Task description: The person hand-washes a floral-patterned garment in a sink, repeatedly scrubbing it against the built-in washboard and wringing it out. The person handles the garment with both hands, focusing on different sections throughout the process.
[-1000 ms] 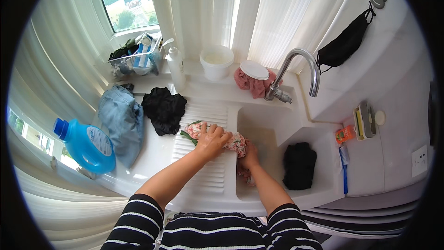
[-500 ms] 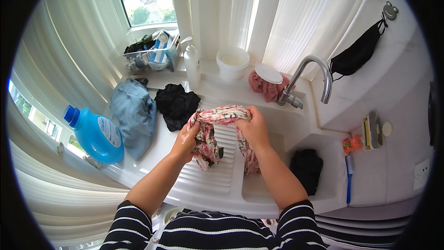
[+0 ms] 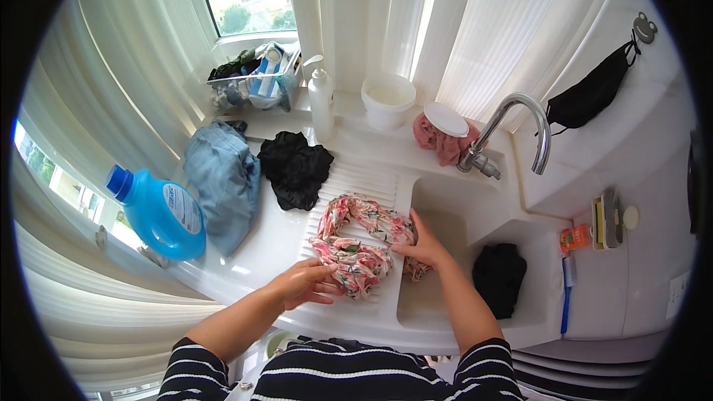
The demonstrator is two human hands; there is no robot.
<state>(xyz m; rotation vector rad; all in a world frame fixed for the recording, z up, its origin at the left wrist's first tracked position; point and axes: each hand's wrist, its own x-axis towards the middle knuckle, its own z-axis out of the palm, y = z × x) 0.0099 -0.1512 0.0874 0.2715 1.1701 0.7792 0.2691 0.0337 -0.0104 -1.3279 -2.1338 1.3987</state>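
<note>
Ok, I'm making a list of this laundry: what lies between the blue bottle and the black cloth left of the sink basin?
A light blue cloth lies between the blue bottle and the black cloth, as the head view shows.

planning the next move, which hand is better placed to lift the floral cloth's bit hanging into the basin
Probably the right hand: it touches the floral cloth at the left edge of the basin, beside that bit. The left hand is at the cloth's near side, farther off.
</note>
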